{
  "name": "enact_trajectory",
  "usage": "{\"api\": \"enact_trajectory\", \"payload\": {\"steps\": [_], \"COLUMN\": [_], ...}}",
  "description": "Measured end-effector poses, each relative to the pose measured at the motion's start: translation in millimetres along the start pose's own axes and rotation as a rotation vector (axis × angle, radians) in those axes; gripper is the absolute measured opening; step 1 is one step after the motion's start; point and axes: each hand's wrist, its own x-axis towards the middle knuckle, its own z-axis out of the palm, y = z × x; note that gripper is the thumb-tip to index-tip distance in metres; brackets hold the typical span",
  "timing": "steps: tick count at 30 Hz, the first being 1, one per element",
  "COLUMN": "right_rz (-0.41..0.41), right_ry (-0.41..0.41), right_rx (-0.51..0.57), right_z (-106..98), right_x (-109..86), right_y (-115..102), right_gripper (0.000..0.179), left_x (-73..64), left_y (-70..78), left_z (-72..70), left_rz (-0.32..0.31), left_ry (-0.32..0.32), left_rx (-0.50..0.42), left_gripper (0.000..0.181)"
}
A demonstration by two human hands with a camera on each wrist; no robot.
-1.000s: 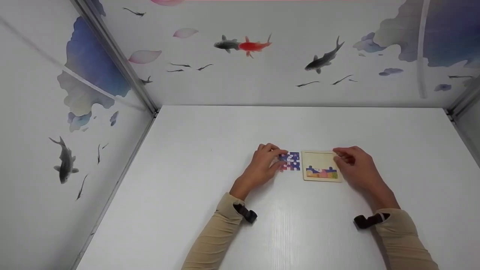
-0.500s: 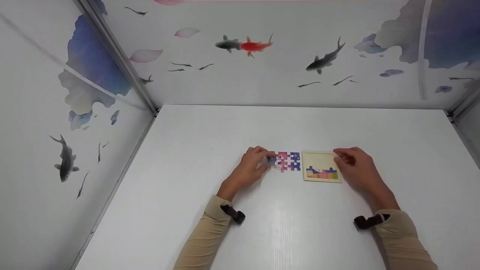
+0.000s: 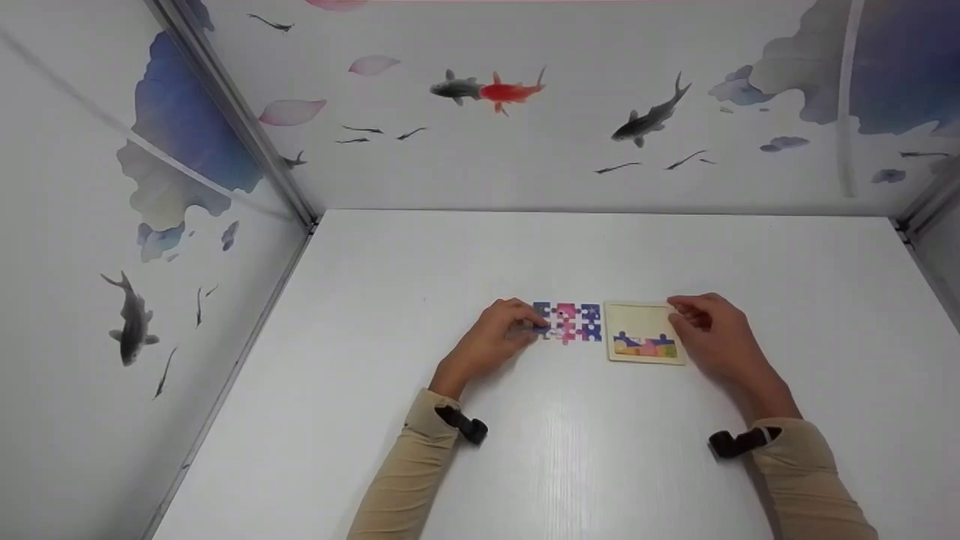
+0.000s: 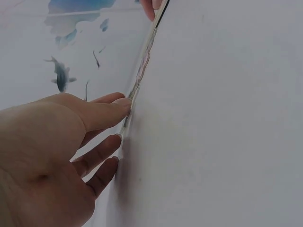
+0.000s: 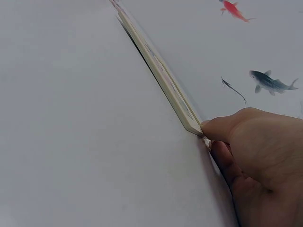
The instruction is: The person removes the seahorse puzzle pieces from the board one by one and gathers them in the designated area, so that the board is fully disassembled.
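Note:
My left hand (image 3: 495,334) is at the left end of a group of loose jigsaw pieces (image 3: 567,322), purple, blue and pink, laid out close together on the table. Its thumb and index finger pinch the lower-left jigsaw piece, which they partly hide; the other fingers spread loosely in the left wrist view. Just right of the group lies a pale wooden puzzle tray (image 3: 637,316), its bottom row filled with colourful pieces and the area above bare. With thumb and fingers, my right hand (image 3: 716,330) grips the tray's right edge; the right wrist view shows the tray's side (image 5: 161,78) edge-on.
The white table (image 3: 585,450) runs back to a wall (image 3: 555,165) printed with fish and petals. Another printed wall (image 3: 67,315) stands along the left side. Dark cameras are strapped on both wrists.
My left hand has moved left from the middle of the loose pieces to their left end, uncovering the pink ones, then its fingers lowered to the lower-left piece. My right hand stays at the tray.

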Motion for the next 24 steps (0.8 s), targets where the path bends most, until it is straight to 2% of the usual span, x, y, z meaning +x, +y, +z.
{"api": "enact_trajectory", "payload": {"steps": [5,17,24], "right_rz": [-0.001,0.001,-0.024], "right_ry": [0.002,-0.002,0.008], "right_rx": [-0.001,0.003,0.014], "right_z": [-0.6,-1.2,-1.5], "right_x": [0.5,0.2,-0.3], "right_y": [-1.9,-1.7,-1.2], "right_gripper": [0.041,0.041,0.04], "left_x": [-0.3,0.5,0.4], "left_y": [-0.1,-0.1,-0.4], "left_z": [-0.6,0.5,1.9], "left_rz": [-0.029,-0.034,-0.02], "left_ry": [-0.007,-0.008,0.001], "left_rx": [0.003,0.011,0.0], "left_gripper": [0.022,0.023,0.021]}}
